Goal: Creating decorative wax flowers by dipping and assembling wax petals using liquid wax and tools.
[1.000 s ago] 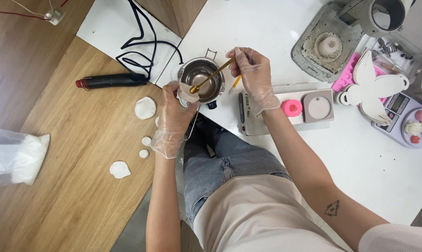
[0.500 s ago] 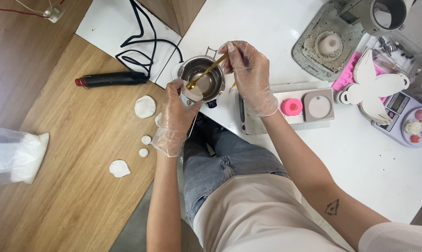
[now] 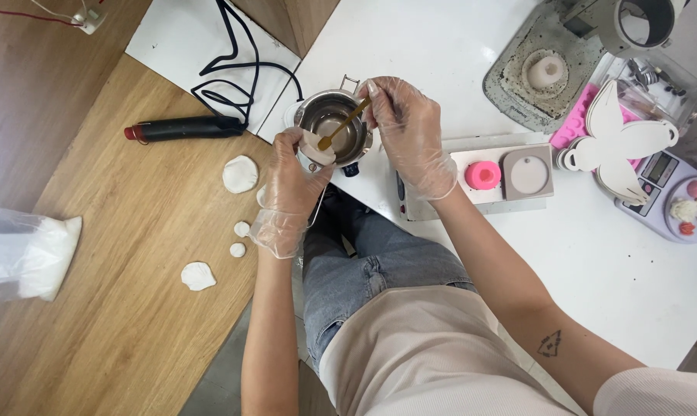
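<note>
The person sits at the corner where a white table (image 3: 471,69) meets a wooden one (image 3: 117,308), both hands in clear gloves. The left hand (image 3: 290,181) grips the near rim of a small metal pot (image 3: 334,127), fingers curled, and its thumb and forefinger pinch a small pale piece (image 3: 317,148) just over that rim. The right hand (image 3: 410,131) comes in from about three o'clock of the pot and pinches the top of a wooden stick (image 3: 343,125) between thumb and closed fingertips; the stick slants down to about seven o'clock, its lower end over the pale piece.

It looks like the stick is carrying or dabbing the pot's contents onto the piece. I'd judge the next move wants a steady left grip and small, careful strokes.

White shell-shaped casts (image 3: 240,174) lie on the wood at about nine o'clock of the pot, with a black heat tool (image 3: 183,128) beyond them. A pink mould (image 3: 483,175) sits at about four o'clock.
</note>
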